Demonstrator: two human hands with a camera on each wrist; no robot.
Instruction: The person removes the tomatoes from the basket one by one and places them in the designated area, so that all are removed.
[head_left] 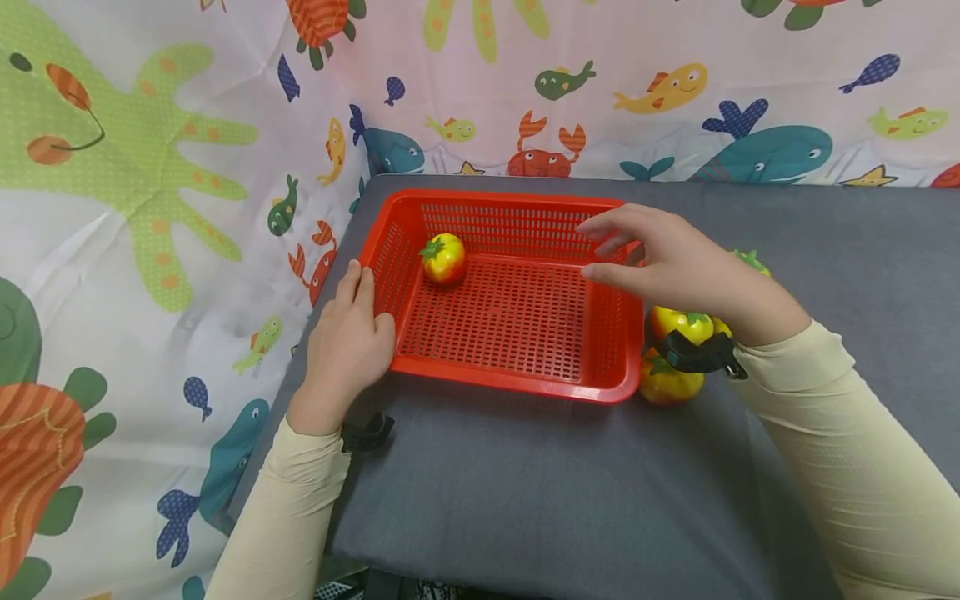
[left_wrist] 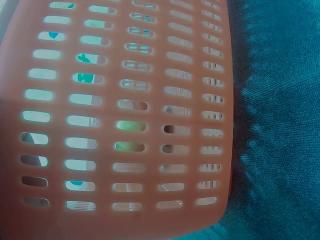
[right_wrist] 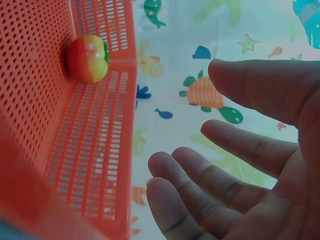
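Observation:
In the head view a red plastic basket (head_left: 495,383) stands on the grey-covered table, with one red-and-yellow toy tomato (head_left: 444,259) inside near its left end. My left hand (head_left: 347,342) touches the basket's left rim, fingers fairly straight; the left wrist view shows only the slotted basket wall (left_wrist: 150,110) up close, no fingers. Over the basket's right end hovers my right hand (head_left: 667,258), its fingers spread and slightly bent around nothing. The right wrist view shows this hand (right_wrist: 250,165) apart from the basket. More toy tomatoes (head_left: 670,385) lie right of the basket, partly hidden by my right wrist.
A curtain (head_left: 480,92) printed with sea animals hangs behind the table and along its left side. The grey tablecloth (head_left: 570,492) extends in front of the basket and to its right. Both wrists wear black straps (head_left: 693,354).

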